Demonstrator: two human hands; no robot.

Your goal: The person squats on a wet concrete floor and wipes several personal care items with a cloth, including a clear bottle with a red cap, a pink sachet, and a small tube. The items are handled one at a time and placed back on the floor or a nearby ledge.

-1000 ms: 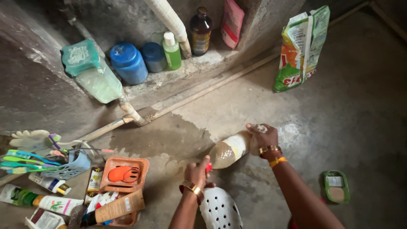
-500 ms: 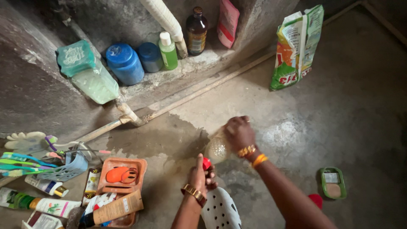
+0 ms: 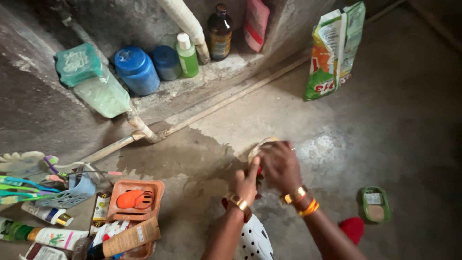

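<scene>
Hands meet low over the wet concrete floor [image 3: 385,120], and the work shown is the fitting of a small red cap to a pale plastic bottle [image 3: 260,145], of which only a rounded sliver shows above the knuckles. The right hand [image 3: 280,166], with bangles at the wrist, lies curled over the top of the bottle and covers most of it, so its grip looks like a clasp, though how tightly it presses I cannot tell. The left hand [image 3: 246,183] comes up against it from below with the thumb raised, and a fleck of red between the two hands suggests that its fingertips pinch the cap [image 3: 259,170]; the pinch itself is hidden. To do this step well, the bottle is best kept steady in the right hand with its mouth turned upward, while the left sets the cap square on the neck and turns it without forcing, since a crooked start would likely bind or leak. The damp patch near the pipe [image 3: 144,131] could make everything slippery, so a firm hold seems wise. A white perforated clog [image 3: 255,243] sits just beneath the forearms, and an orange soap dish [image 3: 135,200] lies well to the left.
</scene>
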